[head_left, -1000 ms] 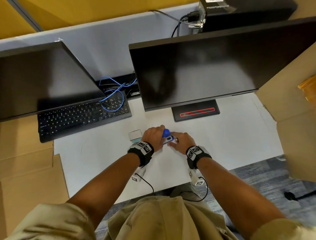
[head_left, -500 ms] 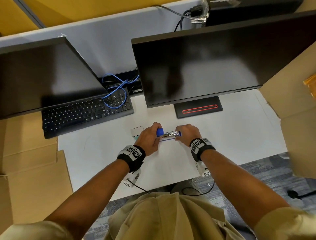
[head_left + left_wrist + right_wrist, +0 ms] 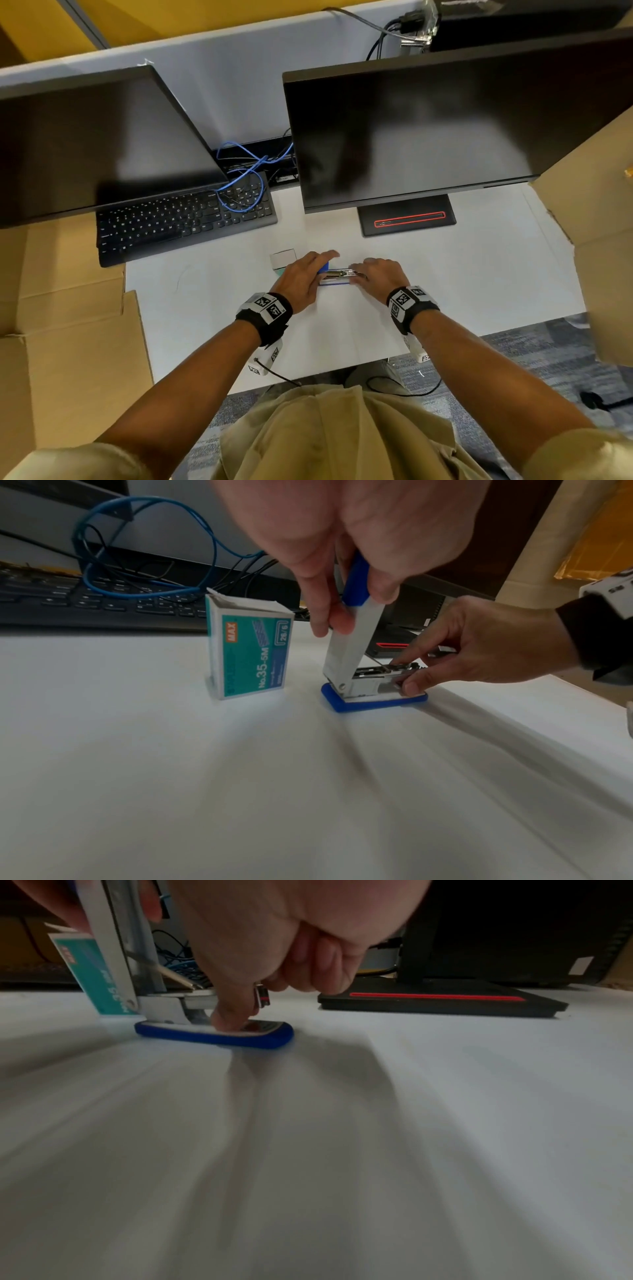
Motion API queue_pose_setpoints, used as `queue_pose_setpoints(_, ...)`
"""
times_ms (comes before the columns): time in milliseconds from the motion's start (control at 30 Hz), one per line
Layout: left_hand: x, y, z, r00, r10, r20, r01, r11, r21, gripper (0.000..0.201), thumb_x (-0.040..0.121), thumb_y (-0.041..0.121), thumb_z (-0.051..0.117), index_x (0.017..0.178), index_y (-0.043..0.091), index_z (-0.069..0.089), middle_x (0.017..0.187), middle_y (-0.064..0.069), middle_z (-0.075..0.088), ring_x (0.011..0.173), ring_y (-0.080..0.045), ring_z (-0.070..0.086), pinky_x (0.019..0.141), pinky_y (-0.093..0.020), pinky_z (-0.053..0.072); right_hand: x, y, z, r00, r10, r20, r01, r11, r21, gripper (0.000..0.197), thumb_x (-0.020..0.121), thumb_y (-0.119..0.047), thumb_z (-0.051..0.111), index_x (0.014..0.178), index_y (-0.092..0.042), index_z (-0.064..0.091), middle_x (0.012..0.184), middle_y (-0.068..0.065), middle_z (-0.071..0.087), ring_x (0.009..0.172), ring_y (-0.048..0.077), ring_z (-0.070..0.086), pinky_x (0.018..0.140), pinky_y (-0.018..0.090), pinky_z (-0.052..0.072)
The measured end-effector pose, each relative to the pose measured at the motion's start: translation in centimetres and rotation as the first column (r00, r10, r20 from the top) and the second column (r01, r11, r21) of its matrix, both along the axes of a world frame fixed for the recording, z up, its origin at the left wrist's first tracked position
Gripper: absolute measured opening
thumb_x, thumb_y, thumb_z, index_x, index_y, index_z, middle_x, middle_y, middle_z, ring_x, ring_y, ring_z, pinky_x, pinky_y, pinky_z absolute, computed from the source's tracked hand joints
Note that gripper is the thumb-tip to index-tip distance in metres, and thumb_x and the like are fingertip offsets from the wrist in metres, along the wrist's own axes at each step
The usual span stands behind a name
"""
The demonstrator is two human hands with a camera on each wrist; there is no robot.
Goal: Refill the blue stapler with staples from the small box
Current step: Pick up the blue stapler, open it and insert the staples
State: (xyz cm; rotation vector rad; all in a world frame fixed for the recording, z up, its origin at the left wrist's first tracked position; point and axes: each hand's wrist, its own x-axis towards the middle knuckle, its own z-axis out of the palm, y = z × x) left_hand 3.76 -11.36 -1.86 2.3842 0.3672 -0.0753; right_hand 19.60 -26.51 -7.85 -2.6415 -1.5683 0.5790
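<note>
The blue stapler (image 3: 337,275) lies on the white desk (image 3: 462,267) with its blue base (image 3: 373,703) flat and its silver top arm (image 3: 352,647) swung up nearly upright. My left hand (image 3: 305,277) pinches the blue-capped end of that arm (image 3: 356,607). My right hand (image 3: 373,274) holds the front of the stapler, thumb on the base (image 3: 219,1038) and index finger on the open metal magazine (image 3: 404,676). The small teal staple box (image 3: 251,653) stands upright just left of the stapler, its top flap torn open (image 3: 283,258).
A black keyboard (image 3: 185,219) with a blue cable (image 3: 246,178) over it lies at the back left. Two dark monitors stand behind, one on a black foot (image 3: 407,219) close behind the hands. Cardboard boxes flank the desk on the left (image 3: 61,325) and right (image 3: 603,222).
The stapler went from being held closed between both hands to lying opened on the desk. My left hand raised its top arm and my right hand slid to the front end.
</note>
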Motion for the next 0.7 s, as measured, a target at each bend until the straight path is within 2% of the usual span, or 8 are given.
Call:
queue_pose_setpoints(100,-0.2,0.0,0.2,0.999,-0.032,0.024,0.031,0.999,0.029,0.030,0.091,0.007,0.048,0.118,0.021,0.047,0.105,-0.007,0.059,0.079,-0.027,0.059,0.072,-0.038,0.054,0.0,-0.1,-0.1,0.999,0.014,0.037,-0.013,1.000,-0.010,0.032,0.096,-0.044,0.045,0.113,-0.026,0.065,0.094,0.004,0.069,0.080,0.026,0.064,0.065,0.033,0.051)
queue_pose_setpoints(200,-0.6,0.3,0.2,1.000,0.010,0.004,-0.010,1.000,0.002,0.023,0.089,0.008,0.051,0.106,0.022,0.044,0.098,-0.005,0.058,0.073,-0.026,0.056,0.068,-0.042,0.054,-0.2,0.3,0.0,0.997,0.034,0.071,-0.033,0.999,-0.022,0.029,0.096,-0.041,0.047,0.107,-0.021,0.066,0.092,0.004,0.069,0.078,0.027,0.064,0.064,0.031,0.048)
queue_pose_setpoints(333,-1.1,1.0,0.3,0.997,0.045,-0.064,-0.048,0.997,-0.053,0.024,0.088,0.007,0.056,0.101,0.022,0.043,0.099,-0.004,0.061,0.079,-0.026,0.060,0.072,-0.044,0.057,0.0,0.9,0.3,0.994,0.061,0.094,-0.055,0.996,-0.065,0.028,0.095,-0.040,0.049,0.102,-0.019,0.066,0.093,0.004,0.068,0.080,0.027,0.064,0.067,0.033,0.050)
queue_pose_setpoints(433,-2.2,1.6,0.2,0.989,0.113,-0.096,-0.119,0.991,-0.056,0.023,0.084,0.007,0.064,0.098,0.017,0.047,0.108,-0.003,0.066,0.089,-0.024,0.063,0.081,-0.040,0.057,0.0,1.1,0.5,0.993,0.066,0.103,-0.058,0.995,-0.077,0.026,0.094,-0.039,0.051,0.100,-0.019,0.066,0.092,0.003,0.068,0.079,0.026,0.064,0.066,0.032,0.049)
queue_pose_setpoints(533,-3.8,2.1,-0.1,0.972,0.191,-0.140,-0.186,0.981,0.046,0.019,0.080,0.013,0.070,0.092,0.014,0.055,0.106,-0.003,0.068,0.091,-0.024,0.065,0.082,-0.037,0.056,0.0,1.3,0.6,0.993,0.053,0.103,-0.044,0.995,-0.087,0.022,0.093,-0.036,0.052,0.097,-0.019,0.067,0.090,0.003,0.068,0.078,0.025,0.064,0.066,0.032,0.049)
queue_pose_setpoints(633,-4.9,2.0,-0.5,0.952,0.239,-0.192,-0.219,0.968,0.119,0.022,0.077,0.016,0.072,0.075,0.019,0.051,0.102,-0.004,0.068,0.091,-0.024,0.066,0.080,-0.036,0.055,-0.1,1.5,0.8,0.992,0.064,0.105,-0.053,0.993,-0.101,0.019,0.093,-0.032,0.053,0.095,-0.020,0.067,0.088,0.003,0.068,0.077,0.025,0.064,0.063,0.031,0.046)
queue_pose_setpoints(700,-5.2,1.7,-1.0,0.938,0.248,-0.243,-0.204,0.960,0.191,0.017,0.080,0.019,0.070,0.073,0.018,0.054,0.098,-0.007,0.067,0.086,-0.026,0.065,0.076,-0.036,0.055,-0.1,1.5,0.9,0.993,0.063,0.105,-0.051,0.993,-0.106,0.017,0.092,-0.030,0.054,0.093,-0.020,0.068,0.087,0.003,0.068,0.077,0.025,0.064,0.062,0.030,0.044)
